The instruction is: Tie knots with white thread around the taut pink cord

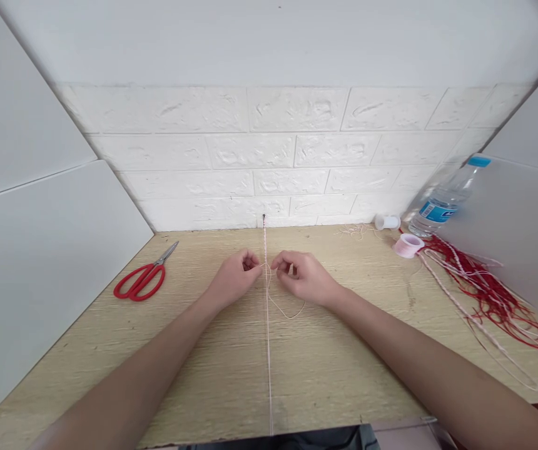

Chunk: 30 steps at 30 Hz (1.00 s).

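A pale pink cord (pixel 269 350) runs taut from a dark fixing point (pixel 264 216) at the foot of the wall to the table's front edge. Its far stretch looks braided or knotted. Left of the cord, my left hand (pixel 237 276) is closed, thumb and forefinger pinching a thin cream thread (pixel 292 317). My right hand (pixel 307 278), just right of the cord, pinches the same thread with thumb and forefinger. Between the hands the thread crosses the cord, and a slack loop of it hangs below my right hand.
Red-handled scissors (pixel 142 280) lie at the left. To the right are a white spool (pixel 387 222), a pink thread spool (pixel 408 245), a water bottle (pixel 442 203) and a heap of red cords (pixel 494 290) with pink braids. White panels flank the wooden table (pixel 194 381).
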Each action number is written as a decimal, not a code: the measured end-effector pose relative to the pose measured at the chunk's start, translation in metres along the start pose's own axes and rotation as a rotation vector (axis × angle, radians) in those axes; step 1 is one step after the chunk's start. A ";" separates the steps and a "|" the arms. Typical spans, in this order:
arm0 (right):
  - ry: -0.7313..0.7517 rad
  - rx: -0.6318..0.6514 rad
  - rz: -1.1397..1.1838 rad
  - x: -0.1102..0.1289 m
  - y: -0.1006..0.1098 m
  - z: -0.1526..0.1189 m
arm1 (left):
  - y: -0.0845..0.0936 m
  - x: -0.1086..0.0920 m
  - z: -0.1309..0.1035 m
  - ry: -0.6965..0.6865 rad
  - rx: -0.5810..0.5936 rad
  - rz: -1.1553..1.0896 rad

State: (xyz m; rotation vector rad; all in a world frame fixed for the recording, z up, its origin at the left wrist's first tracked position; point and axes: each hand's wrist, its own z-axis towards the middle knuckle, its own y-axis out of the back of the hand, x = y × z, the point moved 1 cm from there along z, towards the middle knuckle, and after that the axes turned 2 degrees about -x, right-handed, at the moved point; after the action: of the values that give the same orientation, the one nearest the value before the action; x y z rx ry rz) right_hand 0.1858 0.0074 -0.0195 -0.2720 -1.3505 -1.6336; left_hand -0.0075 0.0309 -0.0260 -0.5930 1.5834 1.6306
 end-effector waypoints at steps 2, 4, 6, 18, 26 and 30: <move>0.012 -0.059 -0.035 -0.009 -0.002 0.004 | 0.001 -0.001 -0.001 -0.011 -0.065 -0.002; 0.025 -0.065 -0.075 -0.016 -0.006 0.007 | 0.001 -0.004 -0.003 -0.056 -0.072 0.012; 0.034 -0.045 -0.113 -0.019 -0.012 0.008 | 0.001 -0.008 -0.005 -0.131 -0.040 0.047; 0.028 0.004 -0.047 -0.013 -0.016 0.010 | 0.002 -0.008 -0.004 -0.208 0.037 0.238; -0.147 0.153 0.175 -0.016 -0.014 0.011 | -0.002 -0.006 -0.004 -0.210 0.066 0.266; -0.149 0.111 0.161 -0.018 -0.018 0.010 | -0.003 -0.005 -0.003 -0.222 0.080 0.288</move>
State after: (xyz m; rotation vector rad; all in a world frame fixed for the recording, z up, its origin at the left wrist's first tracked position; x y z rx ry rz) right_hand 0.1775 0.0241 -0.0390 -0.4323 -1.4859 -1.4225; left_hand -0.0024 0.0266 -0.0246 -0.1382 1.6126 1.7628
